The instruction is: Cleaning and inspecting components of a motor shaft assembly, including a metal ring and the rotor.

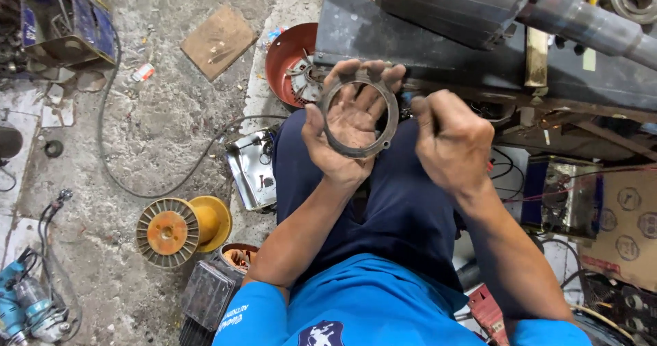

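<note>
My left hand (349, 123) holds a grey metal ring (392, 106) flat against its open palm, with the fingers and thumb hooked over the rim. My right hand (452, 137) is a closed fist just right of the ring, near its edge; whether it grips anything small I cannot tell. Both hands hover over my lap in dark blue trousers, in front of a dark metal workbench (438, 45).
A large grey cylinder with a shaft (479, 4) lies on the bench. A red bowl-shaped cover (284, 55) sits below its edge. On the concrete floor lie an orange-yellow spool (181, 228), a shiny metal box (252, 168), a black cable (164, 182), a wooden board (219, 41) and a blue power tool (20, 312).
</note>
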